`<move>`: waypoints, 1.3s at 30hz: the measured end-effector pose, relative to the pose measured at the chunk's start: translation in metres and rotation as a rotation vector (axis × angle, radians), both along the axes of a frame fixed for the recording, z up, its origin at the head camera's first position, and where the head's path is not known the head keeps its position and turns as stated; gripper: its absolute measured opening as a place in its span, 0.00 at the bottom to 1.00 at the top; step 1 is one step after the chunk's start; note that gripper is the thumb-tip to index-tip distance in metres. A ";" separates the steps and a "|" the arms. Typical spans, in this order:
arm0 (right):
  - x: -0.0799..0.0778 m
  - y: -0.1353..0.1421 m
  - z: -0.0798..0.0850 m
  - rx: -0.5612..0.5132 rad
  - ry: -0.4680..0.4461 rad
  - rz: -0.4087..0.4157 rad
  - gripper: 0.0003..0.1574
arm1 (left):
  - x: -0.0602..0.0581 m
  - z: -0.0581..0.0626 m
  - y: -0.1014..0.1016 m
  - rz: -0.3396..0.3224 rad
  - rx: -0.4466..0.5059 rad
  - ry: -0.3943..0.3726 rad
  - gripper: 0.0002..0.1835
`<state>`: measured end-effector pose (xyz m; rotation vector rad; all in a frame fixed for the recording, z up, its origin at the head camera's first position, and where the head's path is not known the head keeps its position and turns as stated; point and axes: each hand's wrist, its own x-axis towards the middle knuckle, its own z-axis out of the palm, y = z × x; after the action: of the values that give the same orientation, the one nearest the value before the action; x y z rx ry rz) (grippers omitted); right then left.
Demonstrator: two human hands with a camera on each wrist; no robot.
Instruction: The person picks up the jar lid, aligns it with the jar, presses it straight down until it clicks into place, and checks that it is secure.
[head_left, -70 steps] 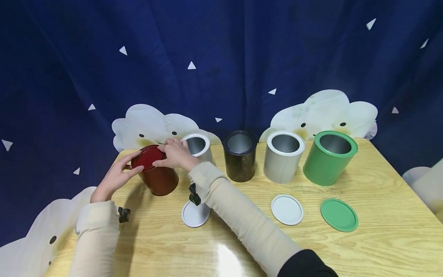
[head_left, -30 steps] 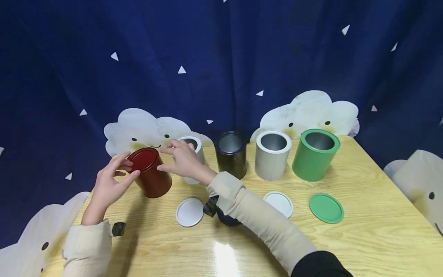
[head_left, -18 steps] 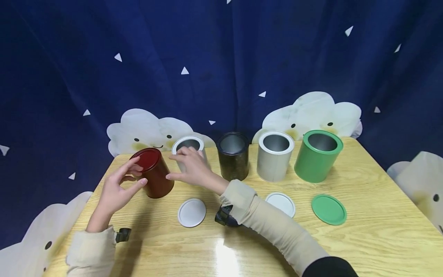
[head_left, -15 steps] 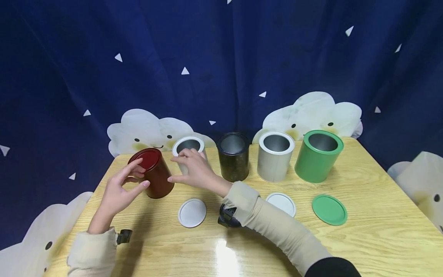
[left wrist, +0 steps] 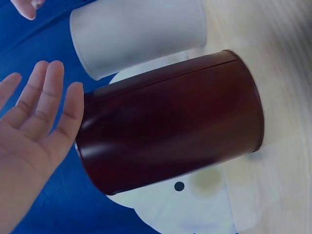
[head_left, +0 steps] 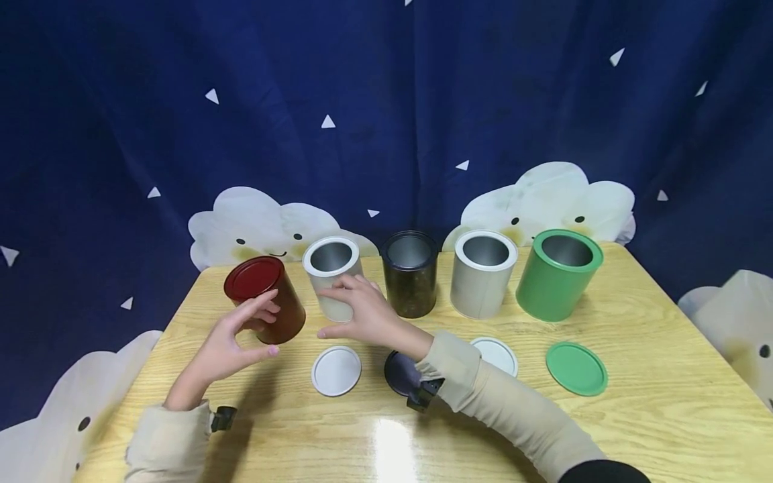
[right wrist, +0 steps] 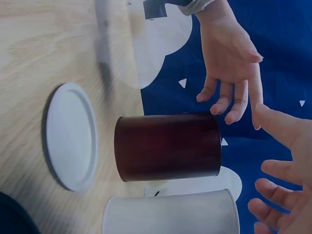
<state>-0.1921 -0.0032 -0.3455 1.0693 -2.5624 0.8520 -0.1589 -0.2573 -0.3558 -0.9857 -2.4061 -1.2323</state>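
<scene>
A pale wood-grained tabletop [head_left: 664, 402] catches a bright glare near its front, and behind it a dark blue curtain [head_left: 362, 80] shows small white triangles and smiling clouds [head_left: 552, 201]. Five cans stand in a row along the back, the red can [head_left: 290, 302] upright at the left end, with its red top closed over.

The left hand [head_left: 232, 345] is just beside the red can, its grip wide, thumb well apart from the fingers; whether a fingertip touches the can, I cannot tell. The right hand [head_left: 368, 315] hangs in front of the smaller white can [head_left: 322, 284], its grip also wide, thumb and forefinger spread.

The red can is a smooth, glossy cylinder with a thin seam down its side. The smaller white can, the black can [head_left: 412, 288], the larger white can [head_left: 481, 285] and the green can [head_left: 552, 288] are open, with grey insides. Before them lie flat, round, rimmed lids: two white, one dark, partly hidden by the right arm, and one green.
</scene>
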 end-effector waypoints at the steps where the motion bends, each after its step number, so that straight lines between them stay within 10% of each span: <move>1: 0.001 0.002 -0.001 -0.004 -0.003 0.004 0.39 | 0.000 -0.001 0.001 -0.013 -0.012 -0.010 0.45; 32: 0.013 0.032 -0.055 0.085 -0.152 0.055 0.39 | -0.006 -0.049 0.012 -0.107 -0.288 -0.234 0.43; 39: 0.015 0.031 -0.072 0.187 -0.183 0.038 0.45 | -0.007 -0.059 0.013 -0.115 -0.321 -0.176 0.41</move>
<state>-0.1768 0.0276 -0.4175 1.1429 -2.8300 0.7637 -0.1661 -0.2439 -0.4152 -1.1617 -2.7822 -1.0250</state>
